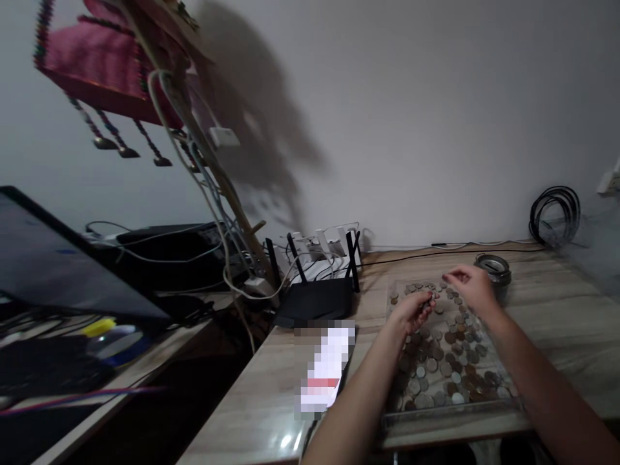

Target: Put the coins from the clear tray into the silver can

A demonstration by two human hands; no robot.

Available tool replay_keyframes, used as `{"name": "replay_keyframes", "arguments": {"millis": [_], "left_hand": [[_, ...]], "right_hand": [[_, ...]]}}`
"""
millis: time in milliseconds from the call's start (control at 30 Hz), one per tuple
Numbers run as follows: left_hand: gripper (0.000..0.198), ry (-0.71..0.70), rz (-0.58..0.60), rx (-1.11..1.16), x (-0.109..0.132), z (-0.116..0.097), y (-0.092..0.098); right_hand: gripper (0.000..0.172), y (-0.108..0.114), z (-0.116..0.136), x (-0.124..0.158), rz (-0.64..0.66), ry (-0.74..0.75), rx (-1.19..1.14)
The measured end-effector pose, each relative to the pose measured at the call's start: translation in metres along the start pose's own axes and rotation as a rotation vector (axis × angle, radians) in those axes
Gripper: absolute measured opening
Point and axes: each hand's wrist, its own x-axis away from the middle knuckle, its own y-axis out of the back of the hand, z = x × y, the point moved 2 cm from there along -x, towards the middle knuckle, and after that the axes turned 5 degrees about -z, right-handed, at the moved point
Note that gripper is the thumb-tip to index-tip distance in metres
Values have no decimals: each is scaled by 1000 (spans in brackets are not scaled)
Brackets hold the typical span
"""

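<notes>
Many loose coins (438,368), silver and copper-coloured, lie spread in a shallow clear plastic tray (436,413) on the wooden table. Above the tray's left side, my left hand (415,311) is curled closed around a few coins, their edges dark between thumb and fingers. My right hand (472,289) hovers over the tray's far right part, thumb and fingertips drawn together in a pinch; whether anything small sits in them is too fine to see. Just behind it stands a round metal tin (493,266) with a slot in its lid.
A phone (327,368) with its screen lit lies left of my left forearm. Behind it are a black router (314,300) with upright antennas and cables. Coiled black cable (555,216) rests against the wall at right. A laptop (62,265) stands on another desk, far left.
</notes>
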Motion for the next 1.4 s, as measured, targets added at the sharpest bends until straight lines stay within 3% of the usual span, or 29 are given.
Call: {"name": "replay_keyframes", "arguments": {"millis": [67, 133, 233, 367, 467, 600, 767, 833, 933, 1000, 1167, 1267, 1400], "left_hand": [[13, -14, 56, -52, 1, 0, 1], [12, -44, 81, -64, -1, 0, 2], [11, -74, 39, -18, -4, 1, 4], [12, -110, -6, 0, -7, 1, 3], [10, -142, 19, -38, -6, 1, 3], [8, -158, 29, -66, -6, 2, 4], [12, -168, 25, -78, -6, 2, 4], [12, -177, 33, -87, -7, 2, 4], [13, -195, 35, -112, -7, 3, 4], [15, -204, 42, -139, -6, 3, 4], [13, -168, 95, -172, -2, 4, 1], [14, -102, 99, -128, -1, 4, 0], [16, -103, -78, 51, -6, 1, 5]], "right_hand": [[27, 26, -12, -7, -210, -10, 129], [28, 48, -30, -14, -307, -90, 296], [27, 64, -60, -20, -234, -225, 400], [26, 62, -78, -22, -217, -163, 474], [27, 59, -80, -23, -263, -106, 451], [31, 61, -78, -23, -289, -136, 411], [26, 60, -46, -18, -382, -98, 464], [24, 46, -27, -15, -297, -5, 333], [22, 12, -4, -5, 113, 90, 52], [21, -9, 5, 4, 308, 90, -23], [15, -27, 8, 14, 356, 50, -14], [17, -8, 2, 7, 215, 7, 33], [26, 41, -19, -11, -229, -94, 408]]}}
